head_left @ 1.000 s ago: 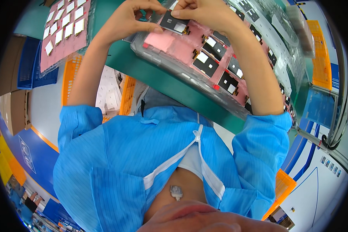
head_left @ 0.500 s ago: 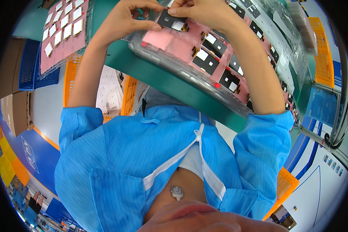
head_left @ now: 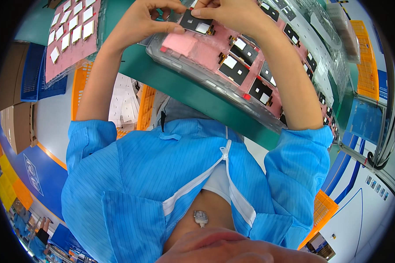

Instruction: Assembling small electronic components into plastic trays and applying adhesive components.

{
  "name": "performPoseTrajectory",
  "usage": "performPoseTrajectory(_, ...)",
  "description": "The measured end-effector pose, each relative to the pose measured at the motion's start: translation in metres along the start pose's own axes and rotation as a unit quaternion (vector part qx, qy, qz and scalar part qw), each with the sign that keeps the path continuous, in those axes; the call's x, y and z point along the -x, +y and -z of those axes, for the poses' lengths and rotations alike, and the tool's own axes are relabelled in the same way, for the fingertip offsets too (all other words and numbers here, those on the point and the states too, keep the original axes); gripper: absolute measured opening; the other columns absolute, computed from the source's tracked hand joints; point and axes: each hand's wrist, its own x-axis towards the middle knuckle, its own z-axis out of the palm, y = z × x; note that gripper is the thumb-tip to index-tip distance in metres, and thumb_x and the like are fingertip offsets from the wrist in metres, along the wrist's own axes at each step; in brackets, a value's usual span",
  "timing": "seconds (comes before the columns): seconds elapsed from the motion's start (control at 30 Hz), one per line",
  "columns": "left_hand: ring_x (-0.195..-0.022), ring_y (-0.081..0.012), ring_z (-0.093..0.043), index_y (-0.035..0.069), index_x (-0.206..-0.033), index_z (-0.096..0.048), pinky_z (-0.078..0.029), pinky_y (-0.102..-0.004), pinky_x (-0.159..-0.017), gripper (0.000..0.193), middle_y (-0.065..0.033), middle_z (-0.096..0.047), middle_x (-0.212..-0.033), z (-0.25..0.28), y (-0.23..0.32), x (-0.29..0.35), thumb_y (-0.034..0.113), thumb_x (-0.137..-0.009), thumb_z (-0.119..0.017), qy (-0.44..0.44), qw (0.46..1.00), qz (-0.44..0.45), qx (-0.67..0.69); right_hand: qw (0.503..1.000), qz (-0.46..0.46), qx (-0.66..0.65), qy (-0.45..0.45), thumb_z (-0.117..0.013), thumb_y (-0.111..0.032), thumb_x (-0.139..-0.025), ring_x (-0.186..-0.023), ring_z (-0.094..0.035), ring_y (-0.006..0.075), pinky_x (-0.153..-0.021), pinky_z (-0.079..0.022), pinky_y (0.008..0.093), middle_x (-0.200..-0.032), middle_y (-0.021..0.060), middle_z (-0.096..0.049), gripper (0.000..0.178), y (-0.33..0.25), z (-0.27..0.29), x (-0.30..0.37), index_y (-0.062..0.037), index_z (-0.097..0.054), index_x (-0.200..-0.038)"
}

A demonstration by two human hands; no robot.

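Observation:
At the top of the view, both hands are at a thin black panel [head_left: 196, 22] with a white patch, a small light square and a gold flex tail. My left hand [head_left: 156, 18] grips its left edge, the thumb along the near corner and the fingers curled beyond. My right hand [head_left: 227, 14] pinches at its far edge, partly hiding whatever is between thumb and fingers. The panel is just over a clear plastic tray [head_left: 186, 70] lined with pink foam [head_left: 180, 44]. Several similar black panels [head_left: 234, 70] lie in the tray to the right.
On the left, a pink sheet [head_left: 68, 59] bears several small white rectangular pieces. The green table [head_left: 162, 85] runs beneath the tray. Orange crates [head_left: 81, 87] and a blue basket [head_left: 52, 85] stand at the left; another orange crate [head_left: 366, 61] is far right. Clear plastic trays [head_left: 329, 30] lie behind.
Both hands stay nearly in place on the black panel, with only a very slight shift of the fingers. The trays have not moved.

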Motion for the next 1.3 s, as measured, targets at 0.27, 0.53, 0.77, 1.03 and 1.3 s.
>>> performPoseTrajectory(0.27,-0.084,-0.0102,-0.054,0.003,-0.106,-0.074,-0.043,-0.0252,-0.072,0.042,-0.0002,-0.062,-0.097,0.002,0.002,0.001,0.010,-0.068,-0.091,-0.001,1.000,0.003,-0.005,0.999,-0.025,0.030,0.007,-0.075,-0.015,-0.084,-0.059,-0.067,0.0187,-0.058,-0.051,0.0331,-0.068,0.0101,-0.070,0.015,-0.011,-0.002,0.008,0.0006,-0.073,-0.083)
performPoseTrajectory(0.53,-0.085,-0.0106,-0.055,0.003,-0.105,-0.072,-0.044,-0.0258,-0.073,0.040,-0.0006,-0.060,-0.098,-0.002,0.001,0.001,0.011,-0.070,-0.090,-0.008,1.000,-0.011,0.003,0.979,0.062,0.156,0.118,-0.077,-0.018,-0.079,-0.069,-0.069,0.0313,-0.066,-0.054,0.0412,-0.073,0.0172,-0.070,0.018,-0.018,-0.016,0.022,-0.0014,-0.070,-0.082)
performPoseTrajectory(0.77,-0.084,-0.0105,-0.053,0.004,-0.105,-0.069,-0.044,-0.0252,-0.073,0.040,-0.0006,-0.058,-0.096,-0.002,0.004,0.000,0.013,-0.072,-0.089,-0.007,0.999,-0.030,-0.019,0.916,0.135,0.329,0.183,-0.077,-0.019,-0.078,-0.081,-0.064,0.0369,-0.074,-0.050,0.0466,-0.082,0.0165,-0.067,0.016,-0.028,-0.026,0.030,-0.0053,-0.068,-0.082)
performPoseTrajectory(1.03,-0.083,-0.0106,-0.053,0.004,-0.108,-0.071,-0.044,-0.0259,-0.072,0.041,-0.0007,-0.059,-0.094,0.002,-0.004,0.008,0.014,-0.073,-0.088,0.015,0.996,-0.072,-0.059,0.869,0.208,0.383,0.233,-0.073,-0.018,-0.081,-0.083,-0.066,0.0331,-0.079,-0.048,0.0446,-0.083,0.0153,-0.068,0.013,-0.030,-0.033,0.031,-0.0063,-0.069,-0.083)
performPoseTrajectory(1.3,-0.079,-0.0127,-0.061,0.007,-0.111,-0.075,-0.048,-0.0253,-0.069,0.028,-0.0029,-0.062,-0.098,0.003,-0.018,0.050,0.011,-0.083,-0.078,0.102,0.994,-0.004,-0.040,0.911,0.206,0.289,0.208,-0.076,-0.018,-0.079,-0.087,-0.065,0.0280,-0.083,-0.049,0.0398,-0.091,0.0091,-0.066,0.029,-0.022,-0.043,0.084,-0.0081,-0.066,-0.104)
